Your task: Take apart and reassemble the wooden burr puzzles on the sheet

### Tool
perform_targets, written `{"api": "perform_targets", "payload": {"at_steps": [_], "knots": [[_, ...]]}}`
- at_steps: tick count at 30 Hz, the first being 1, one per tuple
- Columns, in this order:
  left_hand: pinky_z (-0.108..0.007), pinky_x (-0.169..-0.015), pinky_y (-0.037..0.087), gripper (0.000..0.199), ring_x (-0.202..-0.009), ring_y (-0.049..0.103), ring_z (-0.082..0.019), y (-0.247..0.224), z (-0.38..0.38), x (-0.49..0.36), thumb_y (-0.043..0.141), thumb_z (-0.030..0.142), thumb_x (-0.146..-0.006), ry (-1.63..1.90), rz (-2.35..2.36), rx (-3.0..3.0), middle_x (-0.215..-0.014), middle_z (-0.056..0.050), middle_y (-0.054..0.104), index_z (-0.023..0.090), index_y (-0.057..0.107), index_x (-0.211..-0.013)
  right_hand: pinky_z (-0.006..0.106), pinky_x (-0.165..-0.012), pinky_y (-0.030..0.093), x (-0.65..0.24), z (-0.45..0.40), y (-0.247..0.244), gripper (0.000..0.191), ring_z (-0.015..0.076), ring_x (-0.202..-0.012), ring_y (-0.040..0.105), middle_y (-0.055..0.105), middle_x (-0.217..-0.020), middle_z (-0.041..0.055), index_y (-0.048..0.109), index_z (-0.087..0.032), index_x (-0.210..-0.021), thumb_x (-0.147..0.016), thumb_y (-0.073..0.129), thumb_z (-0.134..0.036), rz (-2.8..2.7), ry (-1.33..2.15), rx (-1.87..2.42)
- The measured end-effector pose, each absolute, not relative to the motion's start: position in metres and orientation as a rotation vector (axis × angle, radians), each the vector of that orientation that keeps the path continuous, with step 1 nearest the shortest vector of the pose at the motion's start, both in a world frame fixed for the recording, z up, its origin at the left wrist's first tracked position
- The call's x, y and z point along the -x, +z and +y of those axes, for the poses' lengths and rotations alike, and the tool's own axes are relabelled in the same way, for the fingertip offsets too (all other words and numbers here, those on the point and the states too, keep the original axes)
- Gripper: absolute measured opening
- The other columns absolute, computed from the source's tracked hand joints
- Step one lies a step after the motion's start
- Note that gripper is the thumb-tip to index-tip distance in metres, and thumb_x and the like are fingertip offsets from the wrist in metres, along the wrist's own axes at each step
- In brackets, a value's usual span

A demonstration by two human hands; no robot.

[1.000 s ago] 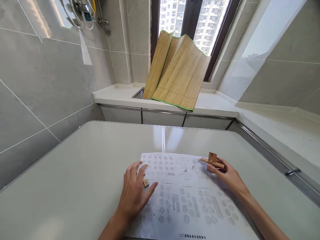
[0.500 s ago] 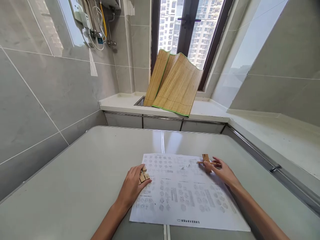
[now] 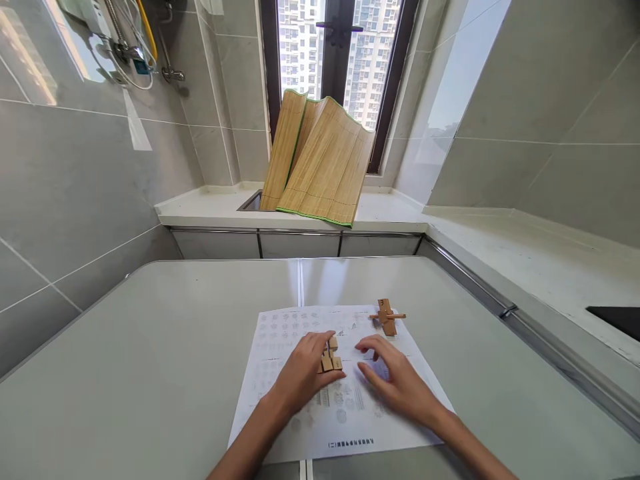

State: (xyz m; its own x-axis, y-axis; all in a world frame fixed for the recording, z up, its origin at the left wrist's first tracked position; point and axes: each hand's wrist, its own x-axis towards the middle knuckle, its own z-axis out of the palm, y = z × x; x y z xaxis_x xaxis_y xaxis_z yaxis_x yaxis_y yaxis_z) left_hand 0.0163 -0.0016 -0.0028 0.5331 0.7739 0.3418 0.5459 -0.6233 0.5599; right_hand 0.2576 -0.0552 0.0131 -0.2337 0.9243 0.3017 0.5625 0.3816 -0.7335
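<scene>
My left hand (image 3: 309, 367) grips a small cluster of light wooden puzzle blocks (image 3: 331, 357) between thumb and fingers, over the middle of the printed sheet (image 3: 280, 443). Just right of it, my right hand (image 3: 387, 373) has its thumb and fingers apart with nothing between them. Near the sheet's far right corner lies a darker wooden piece (image 3: 385, 317) with a number mark, a thin wooden stick (image 3: 400, 316) crossing it. Rows of small diagrams cover the sheet; part of it is hidden under my hands.
The sheet lies on a pale table (image 3: 150, 353) with a seam down its middle. Behind it, a folded bamboo mat (image 3: 325, 160) leans on the white ledge (image 3: 210, 210) by the window. A metal rail (image 3: 465, 277) runs along the right side.
My right hand has let go of the numbered wooden piece and stick and come back toward the middle. My left hand has carried the blocks rightward over the sheet. The view has shifted.
</scene>
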Motion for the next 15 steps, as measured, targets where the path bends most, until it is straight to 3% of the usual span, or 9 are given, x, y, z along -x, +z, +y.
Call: {"api": "perform_targets", "payload": {"at_steps": [6, 10, 15], "knots": [[-0.051, -0.105, 0.056, 0.072, -0.125, 0.064, -0.033, -0.008, 0.008, -0.026, 0.092, 0.028, -0.079, 0.742, 1.023, -2.399, -0.134, -0.009, 0.068, 0.027, 0.054, -0.140, 0.041, -0.090, 0.057, -0.259, -0.048, -0.003, 0.021, 0.0268, -0.105, 0.067, 0.069, -0.120, 0.0084, 0.063, -0.026, -0.122, -0.102, 0.058, -0.026, -1.951, 0.738, 1.288], [-0.057, -0.107, 0.052, 0.085, -0.130, 0.058, -0.038, -0.005, 0.009, -0.009, 0.095, 0.043, -0.074, 0.751, 1.102, -2.419, -0.139, -0.015, 0.061, 0.024, 0.051, -0.144, 0.040, -0.091, 0.056, -0.254, -0.038, -0.001, 0.031, 0.0255, -0.105, 0.066, 0.066, -0.123, 0.0061, 0.060, -0.029, -0.127, -0.097, 0.068, -0.027, -2.009, 0.828, 1.289], [-0.052, -0.098, 0.056, 0.066, -0.118, 0.058, -0.035, -0.001, 0.008, 0.011, 0.096, 0.043, -0.070, 0.708, 1.207, -2.386, -0.126, -0.013, 0.059, 0.023, 0.065, -0.125, 0.037, -0.083, 0.055, -0.240, -0.021, 0.003, 0.044, 0.0266, -0.099, 0.067, 0.067, -0.113, 0.0043, 0.060, -0.028, -0.123, -0.085, 0.083, -0.025, -2.138, 0.741, 1.316]]}}
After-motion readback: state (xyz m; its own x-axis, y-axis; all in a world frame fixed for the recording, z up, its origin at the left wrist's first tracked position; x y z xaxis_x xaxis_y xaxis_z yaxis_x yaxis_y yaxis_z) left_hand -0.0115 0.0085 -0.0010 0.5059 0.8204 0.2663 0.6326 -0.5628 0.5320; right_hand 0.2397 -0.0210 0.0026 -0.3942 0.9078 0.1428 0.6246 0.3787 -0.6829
